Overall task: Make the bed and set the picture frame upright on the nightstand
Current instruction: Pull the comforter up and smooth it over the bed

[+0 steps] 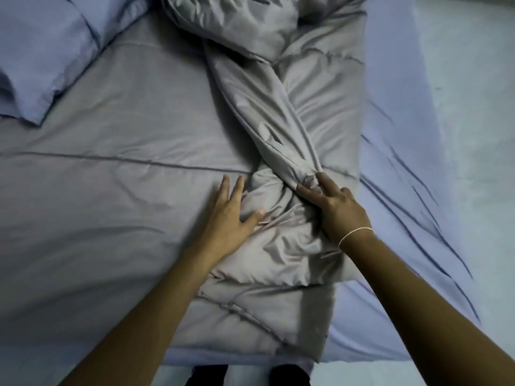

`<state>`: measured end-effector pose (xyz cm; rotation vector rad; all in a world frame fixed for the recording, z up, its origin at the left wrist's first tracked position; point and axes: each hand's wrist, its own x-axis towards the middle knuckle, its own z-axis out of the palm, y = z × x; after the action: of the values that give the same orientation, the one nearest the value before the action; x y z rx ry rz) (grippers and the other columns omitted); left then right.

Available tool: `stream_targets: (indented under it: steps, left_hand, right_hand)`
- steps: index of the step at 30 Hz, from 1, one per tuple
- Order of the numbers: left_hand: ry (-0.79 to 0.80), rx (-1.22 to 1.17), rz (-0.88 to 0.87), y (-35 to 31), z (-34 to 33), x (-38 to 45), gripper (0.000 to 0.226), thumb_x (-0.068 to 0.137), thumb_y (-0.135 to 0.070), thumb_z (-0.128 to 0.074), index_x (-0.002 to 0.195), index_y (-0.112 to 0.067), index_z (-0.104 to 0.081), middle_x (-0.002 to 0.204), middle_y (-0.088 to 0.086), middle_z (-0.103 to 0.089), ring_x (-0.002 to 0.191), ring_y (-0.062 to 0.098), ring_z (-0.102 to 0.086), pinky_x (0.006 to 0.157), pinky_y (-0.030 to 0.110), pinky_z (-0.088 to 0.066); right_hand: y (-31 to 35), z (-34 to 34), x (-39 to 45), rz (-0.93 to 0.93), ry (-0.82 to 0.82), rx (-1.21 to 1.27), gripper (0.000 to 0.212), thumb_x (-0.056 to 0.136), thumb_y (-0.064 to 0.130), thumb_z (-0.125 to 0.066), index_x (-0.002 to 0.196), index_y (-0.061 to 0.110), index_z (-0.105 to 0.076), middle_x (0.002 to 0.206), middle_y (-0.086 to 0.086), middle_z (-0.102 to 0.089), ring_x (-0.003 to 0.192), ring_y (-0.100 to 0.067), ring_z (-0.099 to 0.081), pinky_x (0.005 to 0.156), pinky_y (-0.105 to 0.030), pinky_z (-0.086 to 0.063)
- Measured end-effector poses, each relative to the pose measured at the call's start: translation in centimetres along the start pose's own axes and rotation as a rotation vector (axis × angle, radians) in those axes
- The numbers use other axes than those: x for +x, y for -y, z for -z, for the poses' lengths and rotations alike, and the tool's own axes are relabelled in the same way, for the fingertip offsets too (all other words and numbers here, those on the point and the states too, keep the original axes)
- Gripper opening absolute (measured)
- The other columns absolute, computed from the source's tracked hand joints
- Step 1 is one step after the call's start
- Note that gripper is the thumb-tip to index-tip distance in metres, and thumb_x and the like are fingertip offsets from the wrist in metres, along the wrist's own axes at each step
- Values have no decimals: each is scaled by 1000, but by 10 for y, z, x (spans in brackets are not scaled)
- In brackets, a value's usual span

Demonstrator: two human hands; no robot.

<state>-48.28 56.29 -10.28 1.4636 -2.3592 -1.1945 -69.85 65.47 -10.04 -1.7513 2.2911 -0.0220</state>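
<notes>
A grey quilted comforter (pixel 117 151) covers the left and middle of the bed, with a bunched, twisted fold running from the top centre down to my hands. My right hand (pixel 333 204) pinches the lower end of that twisted fold between its fingers. Beside it, my left hand (pixel 232 211) lies flat on the comforter with fingers spread, its thumb pressing into the crumpled fabric. A blue pillow (pixel 41 51) lies at the top left corner. The picture frame and the nightstand are out of view.
The light blue bed sheet (pixel 404 190) is uncovered and wrinkled on the right side of the mattress. Pale floor (pixel 473 65) shows beyond the bed's right edge. My dark feet show at the bottom edge by the mattress.
</notes>
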Motion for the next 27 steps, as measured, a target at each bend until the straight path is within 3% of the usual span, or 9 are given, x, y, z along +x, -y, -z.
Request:
stream_targets:
  steps: [2, 7, 11, 15, 18, 22, 25, 27]
  left_hand:
    - [49, -20, -65, -29, -25, -10, 84, 88, -44, -59, 152, -20, -10, 160, 9, 1, 147, 22, -4, 115, 25, -10]
    - [138, 71, -245, -98, -103, -38, 85, 89, -49, -55, 151, -23, -2, 160, 4, 6, 147, 18, -2, 117, 26, -13]
    - [285, 72, -306, -155, -183, -74, 78, 91, -50, -49, 151, -25, -5, 160, 1, 6, 146, 19, -12, 117, 34, -22]
    - [327, 95, -489, -216, -252, -108, 68, 91, -54, -38, 147, -16, -30, 158, 7, -15, 139, 24, -35, 108, 40, -38]
    - [280, 165, -597, -249, -291, -118, 58, 94, -47, -38, 141, -13, -43, 154, 11, -28, 135, 26, -40, 109, 43, -37]
    - [198, 431, -533, -252, -331, -113, 59, 93, -49, -31, 143, -19, -38, 155, 15, -25, 140, 32, -30, 112, 52, -23]
    - [227, 608, -380, -233, -350, -111, 68, 91, -55, -23, 149, -20, -25, 157, 17, -15, 143, 36, -19, 112, 58, -21]
    - [207, 638, -328, -222, -356, -110, 69, 91, -56, -22, 150, -19, -21, 157, 18, -15, 143, 36, -18, 112, 59, -22]
  right_hand:
    - [-38, 1, -31, -46, 6, -22, 70, 85, -2, -55, 135, 46, -46, 154, -4, -30, 99, -38, -50, 63, -41, -47]
    - [-144, -3, -110, -119, -55, -3, 68, 74, -8, -63, 126, 36, -61, 146, -15, -44, 89, -45, -57, 57, -47, -52]
    - [-248, -10, -202, -252, -19, -21, 60, 76, -5, -63, 122, 34, -65, 145, -13, -45, 81, -43, -56, 57, -47, -53]
    - [-370, 3, -314, -473, 55, -75, 66, 75, 0, -68, 129, 36, -59, 151, -8, -35, 86, -44, -54, 69, -52, -54]
    - [-435, 20, -349, -519, 75, -100, 68, 80, 14, -72, 137, 41, -48, 152, -6, -28, 99, -46, -51, 78, -54, -52]
    - [-466, 10, -328, -562, 92, -119, 56, 94, 18, -53, 141, 45, -39, 158, -5, -20, 110, -46, -46, 87, -54, -47]
    - [-435, -18, -309, -777, 110, -19, 60, 96, 28, -47, 149, 40, -22, 162, -6, -1, 142, -40, -18, 109, -58, -27]
    - [-393, -37, -299, -755, 60, 70, 68, 95, 38, -49, 152, 33, -11, 162, -7, 5, 148, -35, -3, 115, -60, -15]
